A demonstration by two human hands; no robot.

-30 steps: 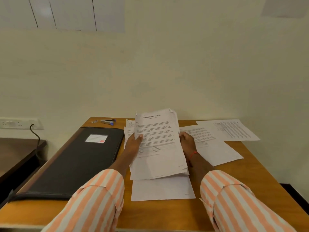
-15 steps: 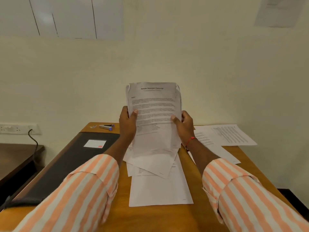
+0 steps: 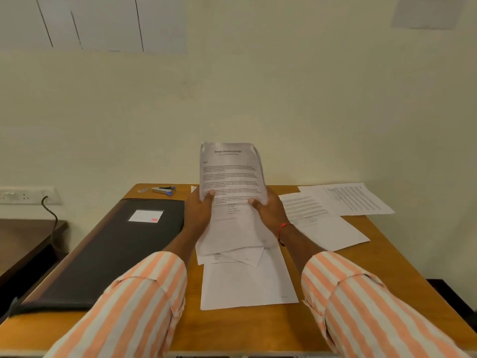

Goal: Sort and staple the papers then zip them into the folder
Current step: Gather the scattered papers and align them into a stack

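Observation:
I hold a stack of printed papers point(image 3: 231, 177) upright over the middle of the wooden table point(image 3: 387, 267). My left hand point(image 3: 200, 211) grips its left edge and my right hand point(image 3: 271, 210) grips its right edge, thumbs on the front sheet. The lower ends of the stack fan out unevenly above a single white sheet point(image 3: 247, 282) lying flat. A closed black zip folder point(image 3: 108, 251) with a white label lies to the left. A small grey and blue stapler point(image 3: 164, 189) sits at the table's far edge.
Two more printed sheets lie on the right, one point(image 3: 322, 220) nearer and one point(image 3: 356, 200) by the wall. A wall socket point(image 3: 23, 195) with a dark cable is at left, above a lower dark table point(image 3: 23, 241).
The stack went from lying tilted low on the table to being lifted upright in both hands; since half a second ago it has dropped slightly lower.

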